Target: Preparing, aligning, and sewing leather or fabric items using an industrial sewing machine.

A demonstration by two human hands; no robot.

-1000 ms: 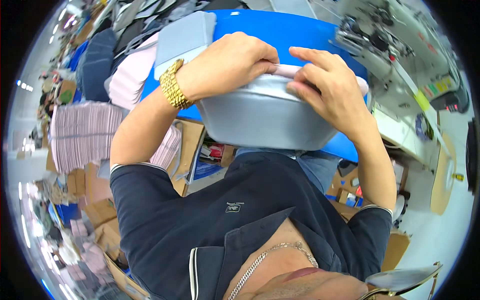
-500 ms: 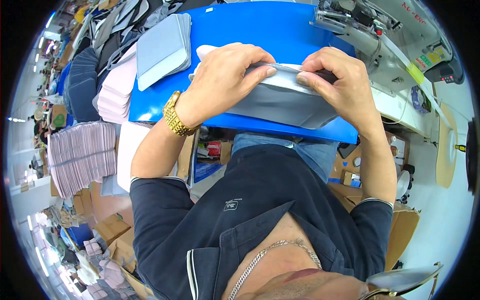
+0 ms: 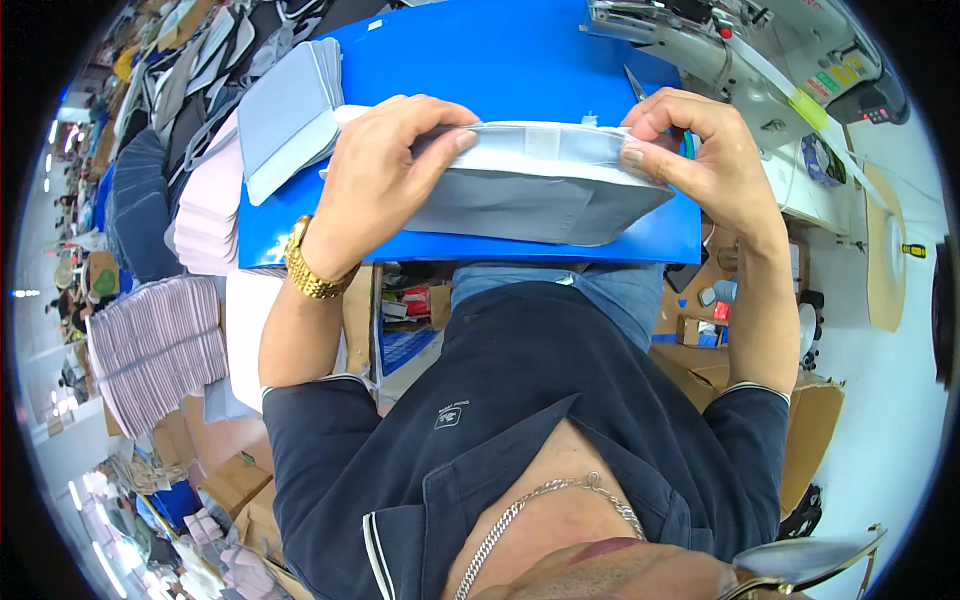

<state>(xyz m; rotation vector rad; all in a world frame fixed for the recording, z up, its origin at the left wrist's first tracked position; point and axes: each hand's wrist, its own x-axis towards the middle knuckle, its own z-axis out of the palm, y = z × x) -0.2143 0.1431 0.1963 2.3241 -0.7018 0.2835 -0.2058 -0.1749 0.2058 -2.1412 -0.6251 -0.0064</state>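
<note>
A grey fabric piece (image 3: 500,203) with a white strip (image 3: 545,150) along its upper edge hangs over the near side of the blue table. My left hand (image 3: 395,165) pinches the left end of that edge between thumb and fingers. At the opposite end, my right hand (image 3: 705,155) pinches the same edge, so the strip is drawn out straight between both hands. What lies under my curled fingers is hidden. Just beyond my right hand, a pointed metal tool (image 3: 635,84) lies on the table, partly covered.
Grey padded panels (image 3: 290,115) are stacked at the left of the blue tabletop (image 3: 480,60), beside pink panels (image 3: 207,215). A sewing machine (image 3: 690,50) stands at the far right. Further left are a strapped bundle of pink panels (image 3: 160,340) and dark fabric pieces (image 3: 150,205).
My hands have moved further apart, the left one going left, and the fabric edge is now stretched between them. More of the white strip shows, and the pointed tool has come into sight.
</note>
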